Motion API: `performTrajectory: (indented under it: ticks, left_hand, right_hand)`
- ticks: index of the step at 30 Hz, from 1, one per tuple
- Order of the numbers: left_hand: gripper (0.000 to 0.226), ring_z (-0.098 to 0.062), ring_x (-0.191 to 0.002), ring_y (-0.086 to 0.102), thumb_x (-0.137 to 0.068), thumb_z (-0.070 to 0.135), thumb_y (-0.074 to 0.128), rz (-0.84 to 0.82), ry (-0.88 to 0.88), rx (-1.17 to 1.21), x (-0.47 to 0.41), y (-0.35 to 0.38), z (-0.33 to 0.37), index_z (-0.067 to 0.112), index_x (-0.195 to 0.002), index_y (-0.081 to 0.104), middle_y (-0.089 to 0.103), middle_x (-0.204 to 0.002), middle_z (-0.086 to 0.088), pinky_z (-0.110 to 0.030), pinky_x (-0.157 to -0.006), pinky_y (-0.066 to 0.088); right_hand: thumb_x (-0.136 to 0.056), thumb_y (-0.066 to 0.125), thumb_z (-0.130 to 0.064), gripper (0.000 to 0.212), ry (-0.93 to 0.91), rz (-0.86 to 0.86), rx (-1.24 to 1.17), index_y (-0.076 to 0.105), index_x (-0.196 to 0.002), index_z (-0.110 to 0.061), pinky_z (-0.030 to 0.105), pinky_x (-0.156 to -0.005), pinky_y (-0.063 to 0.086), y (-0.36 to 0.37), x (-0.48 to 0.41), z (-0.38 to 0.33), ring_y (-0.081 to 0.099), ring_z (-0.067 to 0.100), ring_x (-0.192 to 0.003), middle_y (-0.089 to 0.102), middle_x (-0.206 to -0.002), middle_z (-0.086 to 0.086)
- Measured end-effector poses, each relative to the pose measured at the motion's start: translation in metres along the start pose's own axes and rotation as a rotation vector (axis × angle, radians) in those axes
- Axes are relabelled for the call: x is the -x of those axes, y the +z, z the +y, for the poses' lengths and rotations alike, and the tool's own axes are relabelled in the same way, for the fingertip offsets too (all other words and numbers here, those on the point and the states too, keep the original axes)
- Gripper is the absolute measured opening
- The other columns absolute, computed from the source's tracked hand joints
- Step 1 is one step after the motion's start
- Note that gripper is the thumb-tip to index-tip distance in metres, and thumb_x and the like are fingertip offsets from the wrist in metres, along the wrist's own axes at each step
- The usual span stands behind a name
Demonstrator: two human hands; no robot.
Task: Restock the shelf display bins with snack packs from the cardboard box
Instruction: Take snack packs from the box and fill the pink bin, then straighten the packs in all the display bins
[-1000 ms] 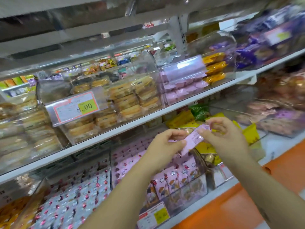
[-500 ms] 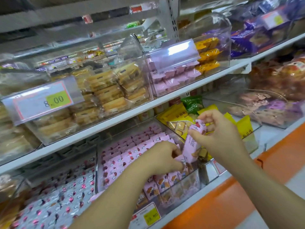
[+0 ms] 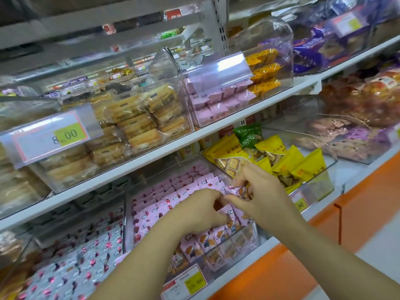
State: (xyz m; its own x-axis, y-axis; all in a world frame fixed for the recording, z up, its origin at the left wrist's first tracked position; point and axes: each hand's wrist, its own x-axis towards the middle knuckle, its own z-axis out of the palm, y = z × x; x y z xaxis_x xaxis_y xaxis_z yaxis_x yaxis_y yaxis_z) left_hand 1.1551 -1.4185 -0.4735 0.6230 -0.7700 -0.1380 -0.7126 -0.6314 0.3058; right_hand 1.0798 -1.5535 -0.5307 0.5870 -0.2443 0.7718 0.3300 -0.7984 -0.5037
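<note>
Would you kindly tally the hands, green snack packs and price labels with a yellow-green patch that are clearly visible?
Bare hands, left hand and right hand: 2
Green snack pack: 1
Price labels with a yellow-green patch: 4
Total: 7

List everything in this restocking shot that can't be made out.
- Cardboard box: nowhere in the head view, outside the frame.
- Pink snack pack: mostly covered by the right hand pinching it, so its print is unreadable.
- Left hand: its fingertips are hidden among the shelved pink packs, so it is unclear whether it grips one.
- Price tag below the yellow packs: the right wrist hides the leading digits.
</note>
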Motion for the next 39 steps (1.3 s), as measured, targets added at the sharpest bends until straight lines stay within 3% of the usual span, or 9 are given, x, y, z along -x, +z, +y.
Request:
performTrajectory:
  ticks: [6, 11, 14, 19, 22, 27, 31, 35, 39]
  left_hand:
    - [0.016, 0.003, -0.056, 0.049, -0.086, 0.029, 0.068, -0.003, -0.011, 0.119, 0.000, 0.002, -0.007, 0.028, -0.093, 0.054, 0.052, -0.085, 0.012, -0.009, -0.050, 0.033]
    - [0.018, 0.001, -0.065, 0.046, -0.087, 0.031, 0.067, 0.035, -0.024, 0.069, 0.000, 0.005, -0.004, 0.025, -0.093, 0.051, 0.051, -0.090, 0.012, -0.013, -0.054, 0.033]
    - [0.024, -0.006, -0.079, 0.051, -0.087, 0.038, 0.066, 0.079, -0.065, 0.024, 0.004, 0.006, -0.004, 0.027, -0.103, 0.052, 0.052, -0.099, 0.008, -0.023, -0.069, 0.044]
    - [0.037, -0.012, -0.103, 0.058, -0.093, 0.042, 0.055, 0.308, -0.070, -0.192, 0.033, 0.009, 0.004, 0.031, -0.128, 0.049, 0.059, -0.119, 0.011, -0.031, -0.085, 0.048]
    - [0.032, -0.015, -0.108, 0.057, -0.096, 0.033, 0.050, 0.540, 0.022, -0.182, 0.062, 0.017, 0.007, 0.030, -0.127, 0.052, 0.058, -0.123, 0.009, -0.034, -0.088, 0.048]
    - [0.023, -0.019, -0.094, 0.062, -0.091, 0.027, 0.049, 0.726, 0.097, 0.021, 0.124, 0.059, -0.009, 0.025, -0.110, 0.062, 0.065, -0.107, 0.006, -0.037, -0.075, 0.050]
    - [0.026, -0.021, -0.087, 0.064, -0.085, 0.025, 0.048, 0.700, 0.025, 0.133, 0.181, 0.109, -0.037, 0.021, -0.105, 0.063, 0.066, -0.100, 0.002, -0.038, -0.072, 0.053]
    - [0.021, -0.019, -0.092, 0.064, -0.090, 0.019, 0.053, 0.619, -0.166, 0.244, 0.241, 0.171, -0.083, 0.025, -0.107, 0.063, 0.067, -0.104, 0.005, -0.038, -0.077, 0.053]
    - [0.022, -0.011, -0.100, 0.061, -0.094, 0.018, 0.053, 0.457, -0.369, 0.354, 0.285, 0.234, -0.127, 0.028, -0.112, 0.062, 0.064, -0.111, 0.008, -0.037, -0.083, 0.054]
  right_hand:
    - [-0.072, 0.082, -0.022, 0.046, -0.116, 0.025, 0.055, 0.036, -0.075, -0.025, 0.014, -0.054, 0.032, 0.005, 0.025, 0.019, 0.034, 0.007, -0.059, 0.035, -0.077, -0.010]
    - [-0.073, 0.061, -0.054, 0.030, -0.104, -0.052, 0.251, 0.064, -0.084, -0.026, 0.017, -0.065, 0.029, 0.008, 0.022, 0.020, 0.043, 0.007, -0.072, 0.057, -0.076, -0.016]
    - [-0.070, 0.065, -0.053, 0.042, -0.082, -0.128, 0.351, 0.065, -0.105, -0.031, 0.027, -0.069, 0.035, 0.003, 0.025, 0.018, 0.055, 0.016, -0.082, 0.067, -0.091, -0.016]
    - [-0.071, 0.067, -0.045, 0.068, -0.089, -0.168, 0.495, 0.049, -0.132, -0.021, 0.038, -0.081, 0.049, -0.009, 0.043, 0.002, 0.049, 0.020, -0.109, 0.060, -0.125, -0.003]
    - [-0.076, 0.056, -0.035, 0.047, -0.153, -0.114, 0.464, 0.056, -0.120, -0.021, 0.032, -0.088, 0.043, -0.009, 0.050, -0.026, 0.050, 0.019, -0.106, 0.062, -0.115, -0.001]
    - [-0.075, 0.048, -0.029, 0.032, -0.072, -0.216, 0.237, 0.063, -0.102, -0.020, 0.034, -0.073, 0.041, 0.015, 0.090, -0.086, 0.059, 0.023, -0.089, 0.066, -0.091, -0.001]
    - [-0.071, 0.057, -0.018, 0.037, 0.104, -0.313, 0.038, 0.067, -0.106, -0.014, 0.020, -0.074, 0.040, 0.044, 0.151, -0.118, 0.057, 0.010, -0.084, 0.070, -0.095, 0.001]
    - [-0.081, 0.061, -0.014, 0.030, 0.276, -0.549, -0.041, 0.064, -0.109, -0.024, 0.031, -0.078, 0.051, 0.076, 0.219, -0.132, 0.061, 0.012, -0.080, 0.064, -0.091, -0.009]
    - [-0.088, 0.063, -0.013, 0.032, 0.405, -0.800, 0.025, 0.060, -0.117, -0.023, 0.017, -0.080, 0.042, 0.102, 0.260, -0.134, 0.057, 0.007, -0.088, 0.055, -0.090, -0.014]
